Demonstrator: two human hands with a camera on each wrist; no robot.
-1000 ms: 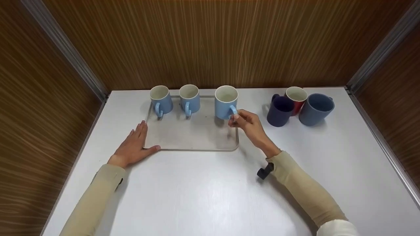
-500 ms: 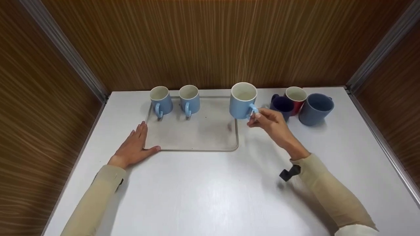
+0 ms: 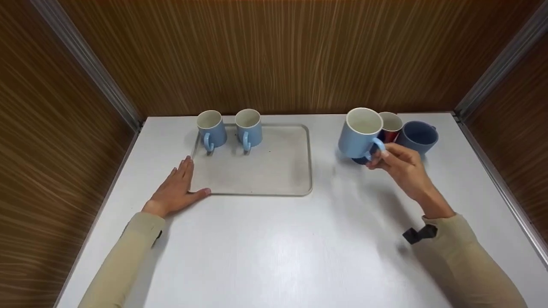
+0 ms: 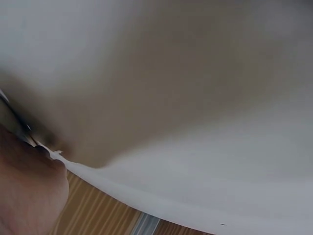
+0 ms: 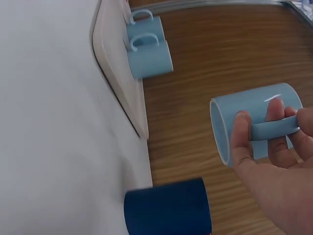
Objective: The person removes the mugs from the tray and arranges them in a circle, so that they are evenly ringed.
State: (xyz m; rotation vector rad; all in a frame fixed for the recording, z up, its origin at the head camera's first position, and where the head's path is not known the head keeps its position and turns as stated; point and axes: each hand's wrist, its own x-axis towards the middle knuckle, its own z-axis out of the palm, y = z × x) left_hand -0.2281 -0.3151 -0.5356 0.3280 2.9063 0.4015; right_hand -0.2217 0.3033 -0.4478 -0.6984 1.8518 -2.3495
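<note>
My right hand grips a light blue mug by its handle and holds it raised, slightly tilted, to the right of the tray. In the right wrist view the fingers pass through the handle of this mug. My left hand lies flat with straight fingers at the near left corner of the beige tray, thumb along its front edge. Two matching light blue mugs, the left one and the right one, stand at the tray's back left, handles toward me.
Behind the raised mug stand a red mug with a pale inside and a grey-blue mug. A navy mug, mostly hidden in the head view, stands beside them. Wood-grain panels enclose the white table at the back and sides.
My right hand has carried the light blue mug from over the tray's right side rightward, to in front of the other mugs, with more tilt. My left hand has stayed in place.
</note>
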